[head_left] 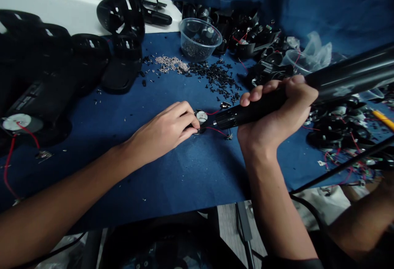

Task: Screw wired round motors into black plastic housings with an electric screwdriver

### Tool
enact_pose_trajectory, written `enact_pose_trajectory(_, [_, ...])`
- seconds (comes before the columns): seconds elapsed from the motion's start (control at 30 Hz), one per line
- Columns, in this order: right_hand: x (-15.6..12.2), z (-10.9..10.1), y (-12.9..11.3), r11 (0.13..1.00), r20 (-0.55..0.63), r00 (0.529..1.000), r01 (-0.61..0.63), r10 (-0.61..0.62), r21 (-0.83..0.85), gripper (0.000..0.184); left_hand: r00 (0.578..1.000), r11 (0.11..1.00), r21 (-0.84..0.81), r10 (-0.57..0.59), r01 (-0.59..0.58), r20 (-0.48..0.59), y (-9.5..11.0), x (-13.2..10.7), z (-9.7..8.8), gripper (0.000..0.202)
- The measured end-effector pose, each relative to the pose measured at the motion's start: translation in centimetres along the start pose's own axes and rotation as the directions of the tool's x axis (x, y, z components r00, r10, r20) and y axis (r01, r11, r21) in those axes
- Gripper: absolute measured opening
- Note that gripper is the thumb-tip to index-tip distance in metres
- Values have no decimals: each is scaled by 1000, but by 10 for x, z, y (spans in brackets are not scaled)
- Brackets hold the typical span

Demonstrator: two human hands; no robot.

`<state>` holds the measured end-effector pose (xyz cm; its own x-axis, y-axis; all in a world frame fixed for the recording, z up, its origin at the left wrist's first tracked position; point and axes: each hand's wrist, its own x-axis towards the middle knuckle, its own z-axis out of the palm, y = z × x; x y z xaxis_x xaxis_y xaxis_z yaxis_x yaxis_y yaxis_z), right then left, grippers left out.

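My right hand point(273, 113) is wrapped round a black electric screwdriver point(255, 107), which lies tilted with its tip pointing left and down. That tip meets a small round motor point(201, 116) with a white end face, low over the blue cloth. Thumb and fingers of my left hand point(174, 125) pinch at the motor's near left side, right by the screwdriver's tip. Red wires run from the motor to small metal contacts point(225, 105) on its right. My fingers hide part of the motor.
Silver screws point(172, 64) and black screws point(220, 76) lie loose beyond my hands, before a clear plastic tub point(200, 39). Black housings point(123, 62) stand at left. Black parts with wires point(341, 129) pile up at right, near another person's arm point(363, 215).
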<state>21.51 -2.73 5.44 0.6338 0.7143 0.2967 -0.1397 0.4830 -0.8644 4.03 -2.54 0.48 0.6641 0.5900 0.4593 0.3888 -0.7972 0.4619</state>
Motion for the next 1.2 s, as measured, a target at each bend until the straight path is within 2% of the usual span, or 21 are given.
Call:
enact_pose_trajectory(0.23, [-3, 4, -2, 999, 37, 998, 46, -46, 12, 12, 1000, 1000, 5, 11, -11, 2, 1, 0, -2, 8])
enact_pose_trajectory(0.43, [-12, 13, -12, 989, 151, 977, 150, -150, 14, 16, 1000, 1000, 12, 18, -18, 4, 2, 1, -3, 8])
enact_pose_trajectory(0.53, [-18, 17, -17, 988, 200, 969, 153, -147, -16, 16, 1000, 1000, -3, 13, -13, -1, 3, 1, -2, 8])
enact_pose_trajectory(0.73, [-25, 25, -19, 967, 324, 912, 246, -252, 62, 13, 1000, 1000, -20, -4, 4, 17, 2, 0, -3, 8])
enact_pose_trajectory(0.9, [-32, 32, -18, 963, 307, 917, 270, -255, -5, 13, 999, 999, -25, -25, 25, 32, 2, 0, -3, 8])
enact_pose_trajectory(1.2, [-25, 28, -19, 966, 353, 899, 254, -258, 58, 11, 1000, 999, -33, -12, 13, 28, 1, 0, -4, 8])
